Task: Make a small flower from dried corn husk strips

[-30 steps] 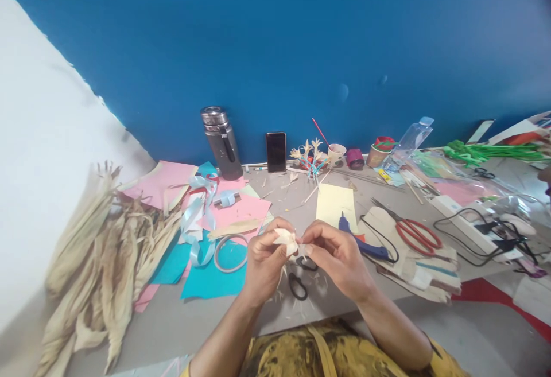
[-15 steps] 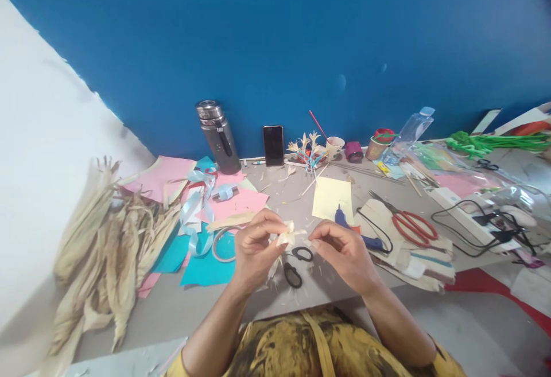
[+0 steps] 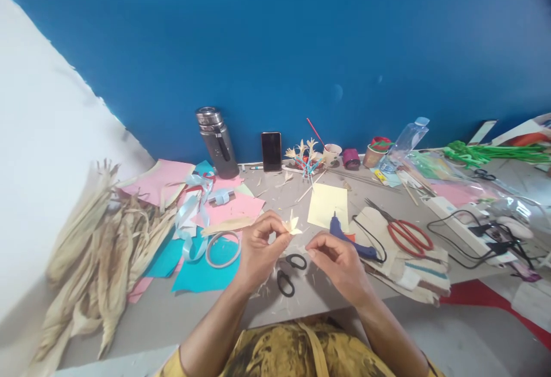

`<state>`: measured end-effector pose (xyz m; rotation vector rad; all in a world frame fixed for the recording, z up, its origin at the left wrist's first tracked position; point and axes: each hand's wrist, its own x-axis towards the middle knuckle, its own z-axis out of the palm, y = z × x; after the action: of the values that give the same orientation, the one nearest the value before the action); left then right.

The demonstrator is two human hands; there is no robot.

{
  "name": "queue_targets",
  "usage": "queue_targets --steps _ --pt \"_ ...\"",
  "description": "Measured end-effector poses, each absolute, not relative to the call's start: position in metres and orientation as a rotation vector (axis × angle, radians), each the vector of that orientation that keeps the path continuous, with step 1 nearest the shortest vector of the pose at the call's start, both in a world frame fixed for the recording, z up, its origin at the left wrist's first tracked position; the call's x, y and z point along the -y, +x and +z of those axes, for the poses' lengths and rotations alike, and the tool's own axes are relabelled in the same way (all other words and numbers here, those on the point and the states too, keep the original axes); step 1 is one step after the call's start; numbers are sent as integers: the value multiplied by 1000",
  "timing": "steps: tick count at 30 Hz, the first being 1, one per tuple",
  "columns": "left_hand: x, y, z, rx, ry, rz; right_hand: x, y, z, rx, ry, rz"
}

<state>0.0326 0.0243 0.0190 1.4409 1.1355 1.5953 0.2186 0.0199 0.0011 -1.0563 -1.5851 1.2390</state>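
Between its thumb and fingertips, my left hand [image 3: 264,245] pinches a small cream-coloured corn husk flower [image 3: 293,225], petals spread to the right. To the right, apart from the flower, my right hand [image 3: 338,256] has its thumb and index finger pressed together; whatever is between them is too small to make out. Below and between the hands lie scissors with black handles [image 3: 286,283], their blades hidden. A blue glue gun [image 3: 344,233] rests just beyond my right hand. Near my left wrist, a ring-shaped tape roll [image 3: 208,253] lies on blue paper [image 3: 189,279].
Dried corn husks [image 3: 116,273] cover the table's left side. A thermos [image 3: 218,147], an upright phone [image 3: 271,152] and husk flowers [image 3: 307,153] stand along the wall. On the right are red-handled scissors [image 3: 411,238], gloves [image 3: 413,268] and a power strip [image 3: 456,225] with cables.
The flower has turned in my left hand, its petals now pointing up and right. My right hand stays pinched nearby. The whole view has shifted slightly.
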Motion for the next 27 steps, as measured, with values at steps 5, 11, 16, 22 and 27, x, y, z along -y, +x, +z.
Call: queue_targets --steps 5,11,16,22,27 --pt "-30 35 15 -1232 1364 1665 -20 212 2 1577 -1090 1276" --pt "-29 31 15 -1112 1064 1509 -19 201 2 1605 -1110 1277" --pt "-23 26 7 -959 813 1371 -17 196 3 1606 -1122 1280" --pt "-19 22 4 -902 638 1355 -14 191 2 1642 -1131 1251" --pt "-19 18 4 -836 595 1289 -16 189 3 1667 -1128 1227"
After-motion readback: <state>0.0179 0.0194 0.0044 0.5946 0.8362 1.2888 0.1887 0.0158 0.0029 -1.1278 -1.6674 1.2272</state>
